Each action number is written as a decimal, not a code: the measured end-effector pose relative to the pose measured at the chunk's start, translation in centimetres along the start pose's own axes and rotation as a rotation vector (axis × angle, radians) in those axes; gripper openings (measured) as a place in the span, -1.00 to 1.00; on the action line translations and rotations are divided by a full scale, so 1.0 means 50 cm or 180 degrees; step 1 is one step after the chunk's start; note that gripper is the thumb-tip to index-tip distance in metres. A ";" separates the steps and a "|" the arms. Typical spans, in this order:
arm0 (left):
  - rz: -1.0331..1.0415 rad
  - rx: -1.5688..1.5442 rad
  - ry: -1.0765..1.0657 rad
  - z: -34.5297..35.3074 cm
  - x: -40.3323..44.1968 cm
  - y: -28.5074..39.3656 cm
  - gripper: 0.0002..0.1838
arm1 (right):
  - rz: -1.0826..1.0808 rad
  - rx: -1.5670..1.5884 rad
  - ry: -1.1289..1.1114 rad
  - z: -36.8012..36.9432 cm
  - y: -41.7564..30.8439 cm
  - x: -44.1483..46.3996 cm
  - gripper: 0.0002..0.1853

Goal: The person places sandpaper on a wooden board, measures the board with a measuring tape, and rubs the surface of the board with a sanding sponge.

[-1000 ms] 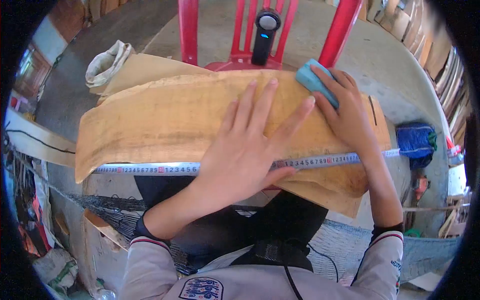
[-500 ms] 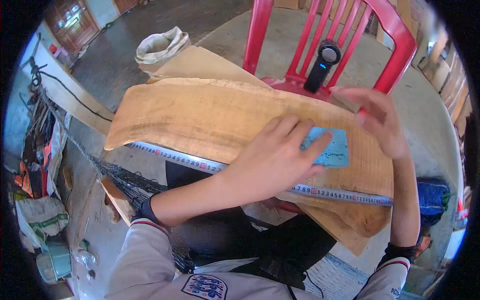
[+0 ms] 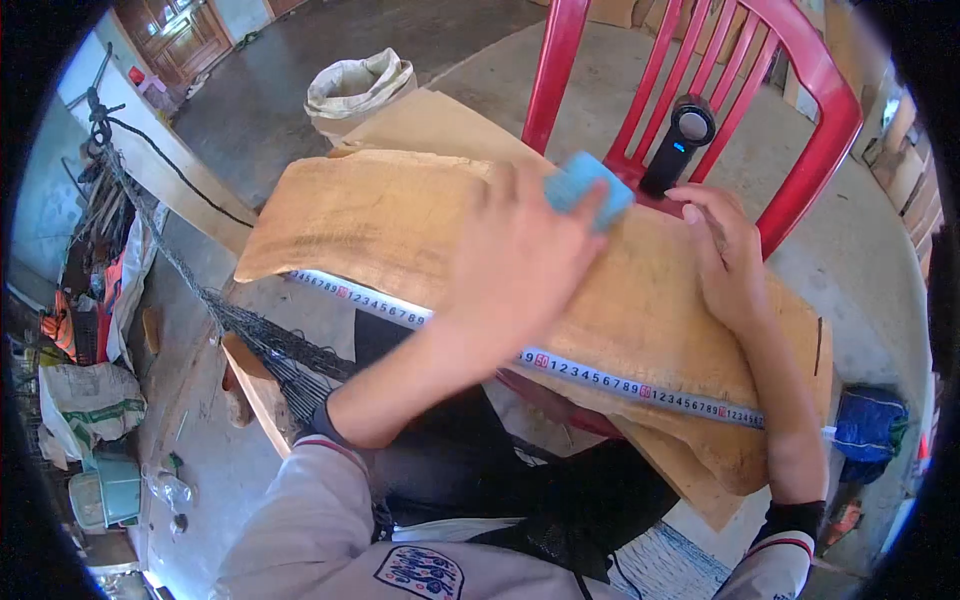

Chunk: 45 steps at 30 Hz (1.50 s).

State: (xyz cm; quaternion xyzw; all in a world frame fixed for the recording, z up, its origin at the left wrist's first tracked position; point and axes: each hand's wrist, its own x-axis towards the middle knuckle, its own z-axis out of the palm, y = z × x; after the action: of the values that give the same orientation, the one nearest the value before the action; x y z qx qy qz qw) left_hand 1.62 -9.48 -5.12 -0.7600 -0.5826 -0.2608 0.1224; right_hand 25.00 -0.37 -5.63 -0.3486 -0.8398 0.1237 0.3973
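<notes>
A long, rough-edged wooden board lies across in front of me, with a measuring tape stretched along its near side. My left hand is blurred over the middle of the board. It grips a small blue block, sponge-like in look, tilted near the far edge. My right hand is by the far edge at the right, its thumb and forefinger apart and nothing visible between them. My right forearm passes over the board and the tape. A dark line marks the board's right end.
Beyond the board stands a red plastic chair, with a black handheld device showing a blue light on its seat. A white sack is behind on the left. Dark netting hangs at left. A blue bundle lies at right.
My left hand has moved the blue block leftward and away from me to the far edge, tilting it. My right hand has come down toward the board's far edge. The camera view has shifted slightly.
</notes>
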 end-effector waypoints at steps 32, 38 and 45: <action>-0.0951 0.0186 0.0105 -0.064 -0.121 -0.029 -0.52 | 0.0247 -0.0087 -0.0570 0.006 0.003 -0.007 -0.78; -0.0240 -0.0153 -0.0262 -0.083 -0.132 -0.030 -0.47 | 0.0302 -0.0028 -0.0625 0.007 0.002 -0.005 -0.78; -0.1321 0.0500 0.0311 -0.074 -0.155 -0.075 -0.55 | 0.0198 -0.0112 -0.0549 0.006 0.001 -0.004 -0.78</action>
State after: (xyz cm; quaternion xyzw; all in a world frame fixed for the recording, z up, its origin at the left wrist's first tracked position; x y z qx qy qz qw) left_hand -4.30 -16.58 -6.67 -0.5984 -0.7384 -0.2707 0.1530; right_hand 24.88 -0.46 -5.95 -0.3695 -0.8617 0.1507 0.3133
